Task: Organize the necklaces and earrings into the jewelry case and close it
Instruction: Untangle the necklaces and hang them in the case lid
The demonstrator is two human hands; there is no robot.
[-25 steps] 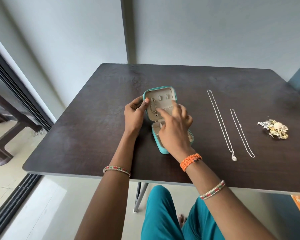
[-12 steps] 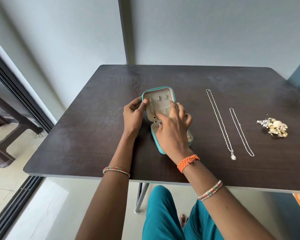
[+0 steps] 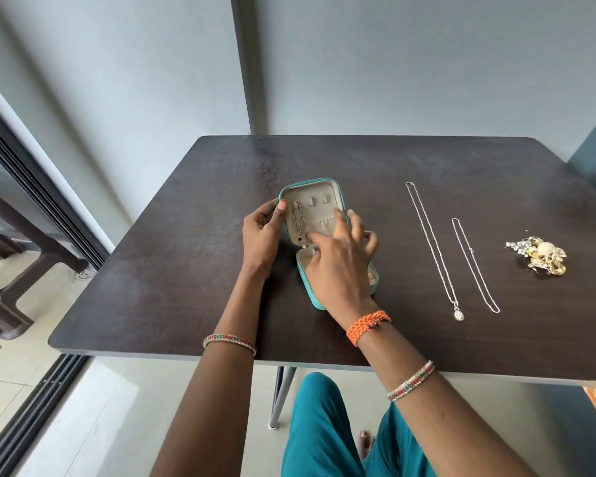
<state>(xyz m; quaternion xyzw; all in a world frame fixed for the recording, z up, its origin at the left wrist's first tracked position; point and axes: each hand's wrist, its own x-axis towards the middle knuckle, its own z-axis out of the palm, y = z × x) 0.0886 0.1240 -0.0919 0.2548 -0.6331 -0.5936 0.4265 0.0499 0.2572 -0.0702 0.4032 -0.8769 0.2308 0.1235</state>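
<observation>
A small teal jewelry case (image 3: 289, 194) lies open on the dark table (image 3: 186, 270), its beige lid raised toward the far side. A thin necklace with a dark red pendant (image 3: 298, 224) hangs from a hook inside the lid. My left hand (image 3: 261, 235) grips the lid's left edge, thumb on the rim. My right hand (image 3: 338, 259) covers most of the case's lower half; its forefinger touches the lid lining beside the pendant. Two silver chains lie to the right: a long one with a pendant (image 3: 431, 246) and a shorter plain one (image 3: 474, 264).
A heap of gold and silver earrings (image 3: 538, 255) sits near the table's right side. The table's near edge runs just below my wrists. A dark bench (image 3: 0, 242) stands on the floor at the left by a sliding door track.
My right forefinger has slid a little lower and leftward on the lid lining toward the pendant. My left hand still holds the lid's edge.
</observation>
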